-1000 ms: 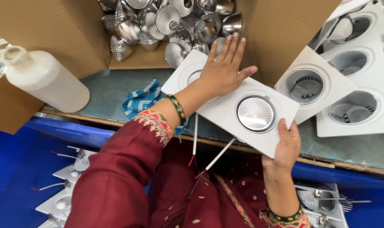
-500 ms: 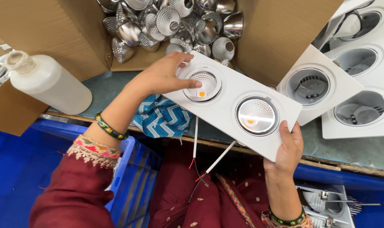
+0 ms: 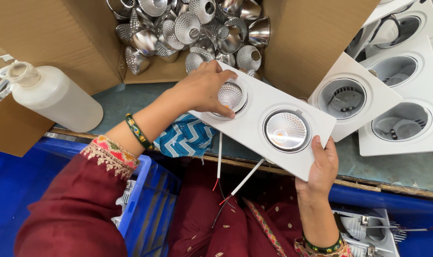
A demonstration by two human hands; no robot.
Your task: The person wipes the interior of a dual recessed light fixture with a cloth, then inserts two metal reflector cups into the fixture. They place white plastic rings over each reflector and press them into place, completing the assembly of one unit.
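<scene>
A white double downlight fixture (image 3: 259,114) is held tilted over the table edge. My right hand (image 3: 322,166) grips its near right corner from below. My left hand (image 3: 204,88) rests on its left end, thumb and fingers curled around a silver reflector cup (image 3: 230,95) seated in the left opening. The right opening holds a second reflector (image 3: 286,130). Two thin wires (image 3: 230,176) with red tips hang from under the fixture.
An open cardboard box (image 3: 302,43) behind holds several loose silver reflectors (image 3: 188,28). A white plastic bottle (image 3: 54,97) lies at the left. More white fixtures (image 3: 392,95) are stacked at the right. A blue patterned cloth (image 3: 185,138) and blue crates (image 3: 150,209) lie below.
My left hand moved from flat on the fixture to the box side, then onto the left opening with a reflector. The fixture has tilted and shifted slightly right.
</scene>
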